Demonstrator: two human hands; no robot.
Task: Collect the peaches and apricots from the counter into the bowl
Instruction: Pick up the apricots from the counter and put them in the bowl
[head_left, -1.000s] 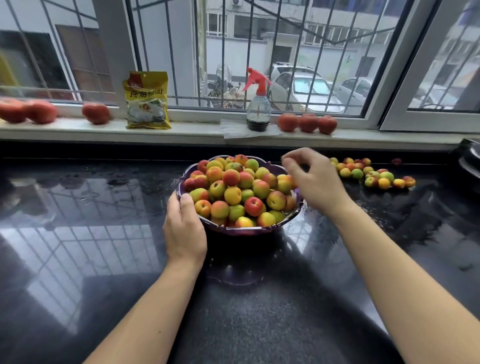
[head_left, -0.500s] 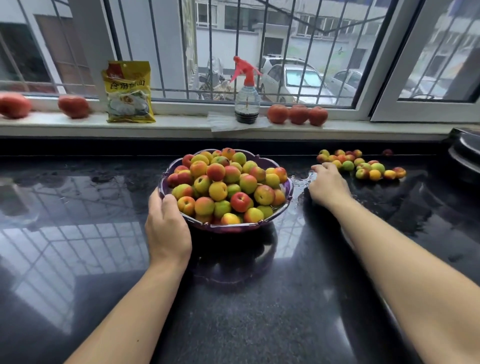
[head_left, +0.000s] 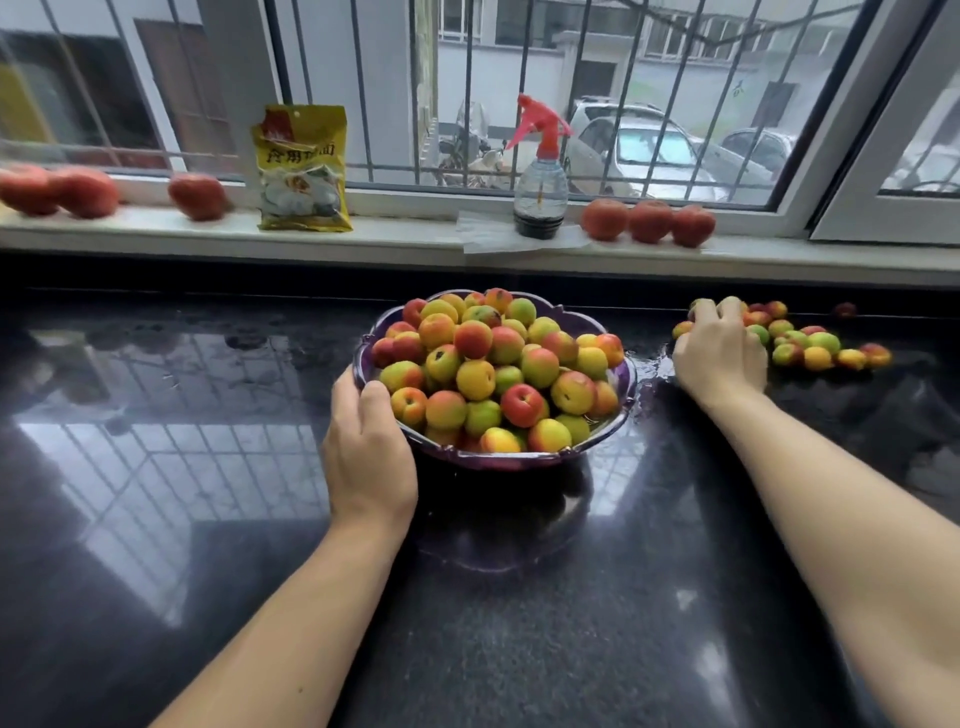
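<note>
While the left hand (head_left: 370, 457) grips the near-left rim of the purple bowl (head_left: 618, 384) (heaped with fruit), the right hand (head_left: 719, 353) lies palm-down, fingers curled over the loose apricots (head_left: 810, 345) on the black counter (head_left: 519, 649).

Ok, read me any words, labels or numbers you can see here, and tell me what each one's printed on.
Yellow plastic packet on the white window sill: one line of large Chinese characters across the front, too blurred to read for certain.
Clear spray bottle with a red trigger: no label visible.
Purple glass bowl, black stone counter: no text.
Cars outside: no plates legible.
</note>
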